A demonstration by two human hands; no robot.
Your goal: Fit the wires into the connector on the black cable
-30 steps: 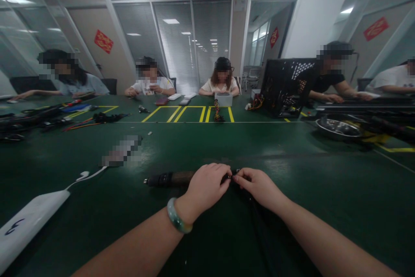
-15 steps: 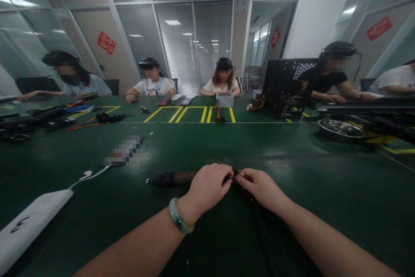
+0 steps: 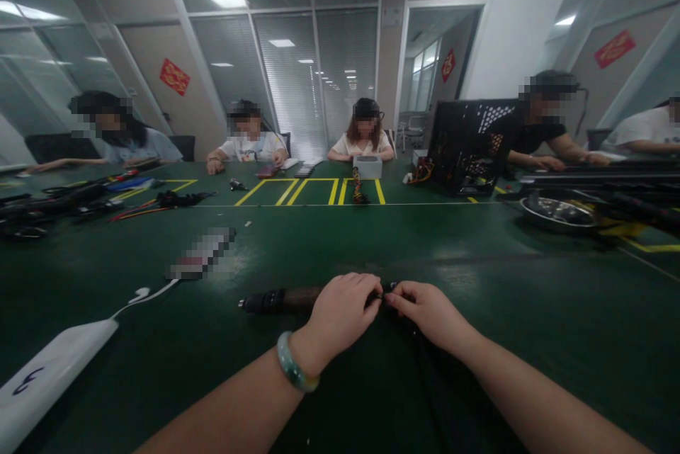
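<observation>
A dark cylindrical tool [image 3: 297, 299] lies crosswise on the green table, with a metal tip on its left and black rings behind it. It resembles an electric screwdriver, though I cannot be certain. My left hand [image 3: 348, 309] is closed over its right part, wearing a green bangle [image 3: 293, 363] at the wrist. Right beside it, my right hand [image 3: 422, 309] pinches at the tool's right end, fingertips nearly meeting the left ones. What sits between those fingertips is small, dark and mostly hidden. A dark cord-like strip [image 3: 419, 341] runs from under my right hand toward me.
To the left lie a white power bank-like block [image 3: 58, 369], a white cable [image 3: 154, 291] and a blurred-out phone-like thing [image 3: 205, 253]. Farther off are dark cables [image 3: 180, 197], a black computer case [image 3: 472, 149] and a metal bowl [image 3: 557, 213]. Several people sit across the table.
The whole scene sits slightly lower in the picture, as my head has tilted a little. Both hands keep nearly the same place and grip at the tool's right end.
</observation>
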